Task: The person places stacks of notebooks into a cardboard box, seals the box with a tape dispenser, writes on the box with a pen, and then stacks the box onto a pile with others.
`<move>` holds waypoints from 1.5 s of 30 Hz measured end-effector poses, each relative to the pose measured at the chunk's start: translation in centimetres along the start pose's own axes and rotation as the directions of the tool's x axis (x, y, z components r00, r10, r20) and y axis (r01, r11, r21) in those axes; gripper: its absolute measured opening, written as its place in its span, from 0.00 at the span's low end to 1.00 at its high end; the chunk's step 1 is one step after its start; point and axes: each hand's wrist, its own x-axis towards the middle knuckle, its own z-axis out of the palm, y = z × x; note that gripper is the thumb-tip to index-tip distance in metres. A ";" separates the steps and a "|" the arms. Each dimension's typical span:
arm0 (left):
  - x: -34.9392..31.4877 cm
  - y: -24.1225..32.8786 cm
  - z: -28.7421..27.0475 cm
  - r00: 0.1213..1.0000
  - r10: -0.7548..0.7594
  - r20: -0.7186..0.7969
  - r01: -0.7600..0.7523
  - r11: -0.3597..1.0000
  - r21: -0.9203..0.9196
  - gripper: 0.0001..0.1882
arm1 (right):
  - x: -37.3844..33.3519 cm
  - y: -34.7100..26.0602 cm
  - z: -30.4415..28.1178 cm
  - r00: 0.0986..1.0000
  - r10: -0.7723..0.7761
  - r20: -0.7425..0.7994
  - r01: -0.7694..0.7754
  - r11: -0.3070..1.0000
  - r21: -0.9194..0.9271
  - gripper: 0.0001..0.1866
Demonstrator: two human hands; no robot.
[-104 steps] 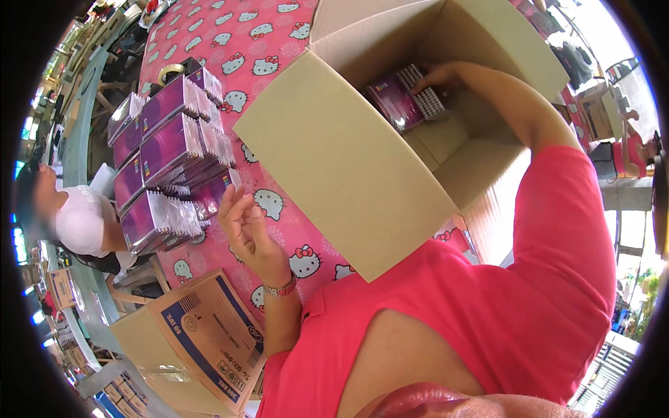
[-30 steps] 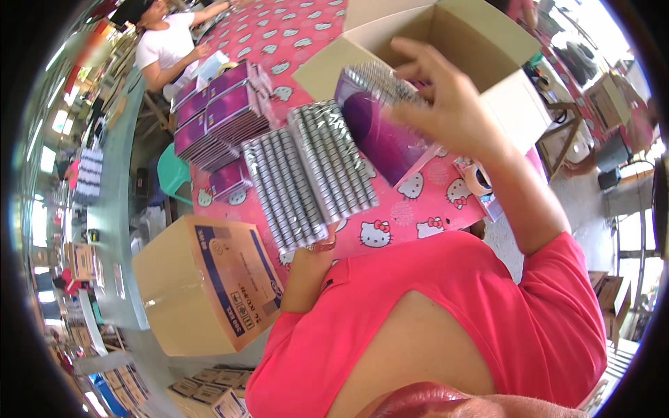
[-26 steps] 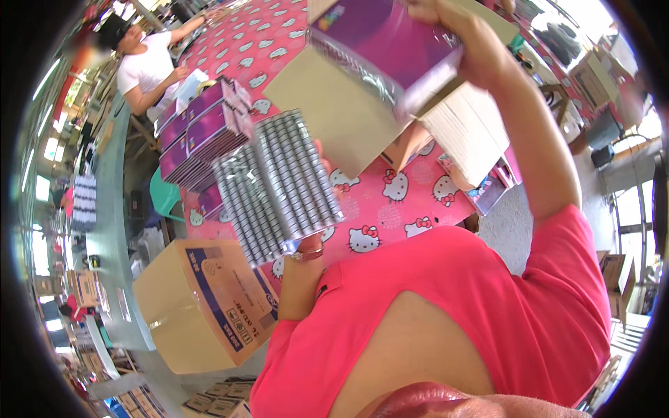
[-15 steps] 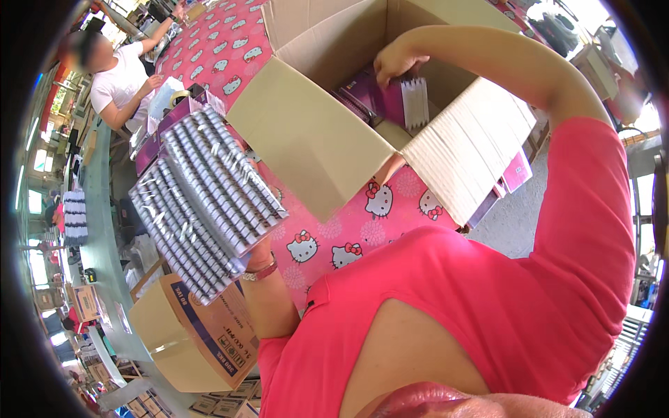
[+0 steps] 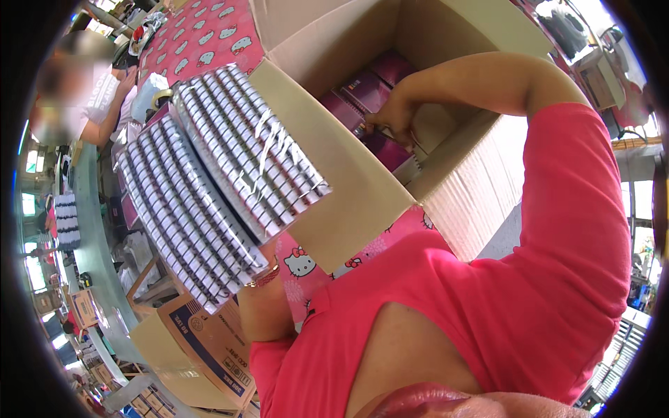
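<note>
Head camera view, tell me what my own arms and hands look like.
Plain pinkish-red sleeves end near the elbows. The right hand is ungloved. The left hand is mostly hidden; a narrow, reddish, metallic-looking band circles its wrist.

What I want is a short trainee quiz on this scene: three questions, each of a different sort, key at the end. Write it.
1. Multiple choice: What colour are the covers of the books inside the open cardboard box?
A) green
B) purple
C) yellow

2. True or false: The right hand is down inside the open cardboard box.

3. Fill in the missing words: The wrapped spiral-bound packs are held up outside the box by the ____ ____.

Key: 1. B, purple. 2. True. 3. left hand.
</note>
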 end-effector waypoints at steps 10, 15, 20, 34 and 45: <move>1.4 -1.6 0.1 0.999 0.037 0.005 -0.037 0.999 0.035 0.37 | 2.6 2.8 1.6 0.963 -0.270 -0.023 0.265 0.956 -0.126 0.37; 0.8 -1.4 1.1 0.995 0.095 0.006 -0.095 0.992 0.084 0.37 | 6.7 3.7 0.7 0.947 -0.317 -0.053 0.230 0.782 -0.579 0.26; 1.1 -2.4 1.8 0.988 0.151 0.042 -0.155 0.979 0.132 0.37 | 4.4 4.0 -3.4 0.982 -0.190 0.000 0.139 0.721 -0.679 0.20; 5.9 -6.7 9.5 0.971 0.120 0.206 -0.236 0.588 0.774 0.24 | -17.4 0.5 -2.8 0.916 -0.176 -0.362 0.236 0.963 0.130 0.33; 9.9 -8.9 7.1 0.850 0.264 0.456 -0.506 0.165 0.847 0.44 | 2.5 10.1 -3.8 0.873 0.231 0.430 -0.367 0.891 0.266 0.21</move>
